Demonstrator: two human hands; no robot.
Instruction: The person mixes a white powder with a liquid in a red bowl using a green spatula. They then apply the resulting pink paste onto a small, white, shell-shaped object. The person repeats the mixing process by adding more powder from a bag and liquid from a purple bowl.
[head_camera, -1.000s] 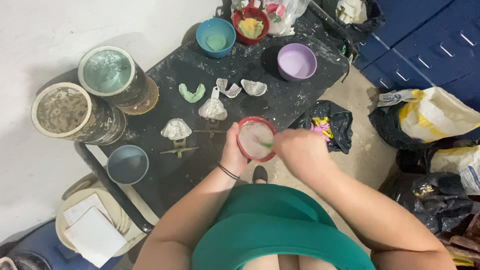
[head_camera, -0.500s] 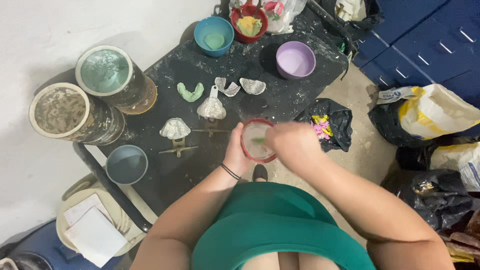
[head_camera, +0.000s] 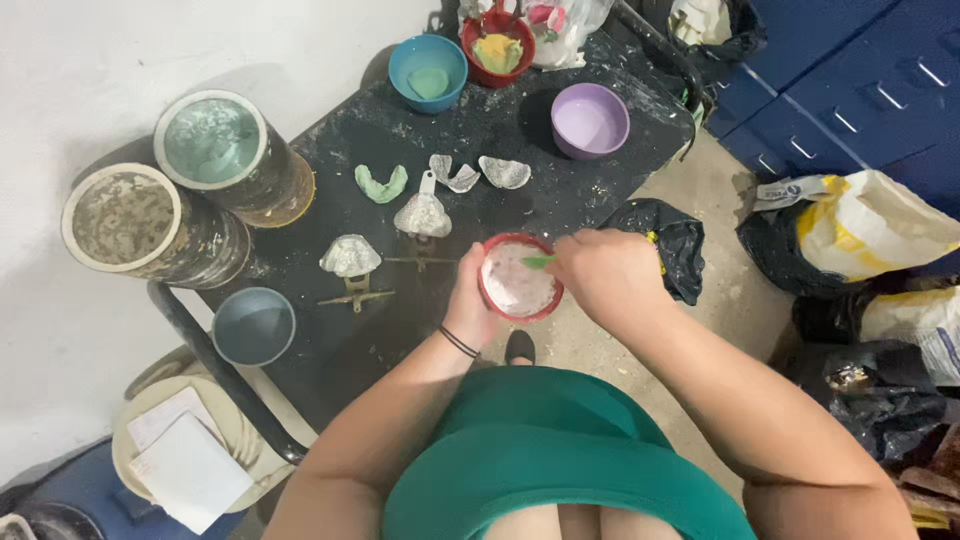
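My left hand (head_camera: 468, 298) grips a small red bowl (head_camera: 518, 277) of pale wet paste, held over the front edge of a black, spattered table (head_camera: 480, 140). My right hand (head_camera: 607, 276) holds a green spatula (head_camera: 538, 262) whose blade dips into the paste. On the table beyond the bowl lie several dental trays and casts: a green one (head_camera: 382, 184), two pale ones (head_camera: 456, 174) (head_camera: 506, 172), and two filled metal ones (head_camera: 424, 214) (head_camera: 351, 257).
A purple bowl (head_camera: 590, 120), a blue bowl (head_camera: 428, 60) and a red bowl (head_camera: 498, 46) stand at the table's far side. Two large tins (head_camera: 212, 140) (head_camera: 122, 220) and a grey-blue bowl (head_camera: 254, 326) sit at left. Black bags (head_camera: 670, 245) and sacks (head_camera: 870, 225) crowd the floor at right.
My right hand has been stirring: the spatula swept around inside the red bowl, and the bowl tilted and now shows more of the paste.
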